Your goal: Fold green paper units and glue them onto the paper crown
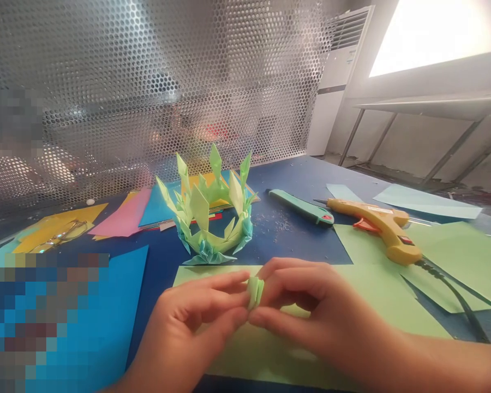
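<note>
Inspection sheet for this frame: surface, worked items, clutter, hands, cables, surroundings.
Surface: blue table, paper scraps on it.
Worked items: small folded green piece pinched between both hands, above a light green sheet; spiky paper crown behind.
Clutter: glue gun, utility knife, coloured sheets, glasses.
Hands: left hand, right hand, both gripping.
Cables: glue gun cord.
Surroundings: perforated metal screen.

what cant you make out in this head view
- Folded green piece: mostly hidden by the fingertips of the left hand and right hand.
- Glue gun cord: cut off by the right edge.
- Lower-left blue sheet: partly pixelated.
- Behind the perforated screen: only blurred shapes.
</note>
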Motion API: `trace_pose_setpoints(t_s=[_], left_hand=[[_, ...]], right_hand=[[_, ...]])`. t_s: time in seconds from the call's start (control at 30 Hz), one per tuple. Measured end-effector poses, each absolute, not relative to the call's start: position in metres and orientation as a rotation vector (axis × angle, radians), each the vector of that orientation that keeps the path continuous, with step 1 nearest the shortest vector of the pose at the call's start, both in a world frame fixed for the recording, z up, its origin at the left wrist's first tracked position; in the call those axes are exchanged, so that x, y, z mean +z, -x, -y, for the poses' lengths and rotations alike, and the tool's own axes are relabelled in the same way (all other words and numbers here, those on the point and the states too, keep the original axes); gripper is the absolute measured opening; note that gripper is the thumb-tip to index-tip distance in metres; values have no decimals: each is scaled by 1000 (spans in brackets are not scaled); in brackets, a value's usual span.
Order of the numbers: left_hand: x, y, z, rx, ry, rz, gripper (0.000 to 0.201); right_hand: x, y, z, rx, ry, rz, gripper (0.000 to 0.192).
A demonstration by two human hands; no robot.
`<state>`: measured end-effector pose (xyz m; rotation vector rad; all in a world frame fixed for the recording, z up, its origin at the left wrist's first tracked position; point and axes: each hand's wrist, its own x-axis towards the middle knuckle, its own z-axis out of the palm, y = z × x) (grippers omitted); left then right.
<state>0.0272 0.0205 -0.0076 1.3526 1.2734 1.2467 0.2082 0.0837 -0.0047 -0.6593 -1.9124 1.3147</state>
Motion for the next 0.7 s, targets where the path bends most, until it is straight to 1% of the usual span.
trace_pose_setpoints(t_s=[0.2, 0.4, 0.53, 0.7], left_hand=[[-4, -29, -19, 1201, -1312, -1370, 17], [-11, -18, -24, 1093, -1320, -1324, 7], [-12, -17, -26, 1107, -1265, -1311, 3], [-10, -22, -26, 1152, -1210, -1247, 10]], right_hand=[[-2, -207, -81, 1072, 812, 2087, 22], [-5, -208, -79, 909, 772, 2235, 31], [-8, -210, -79, 910, 732, 2262, 28], [-8, -210, -82, 964, 713, 2273, 25]])
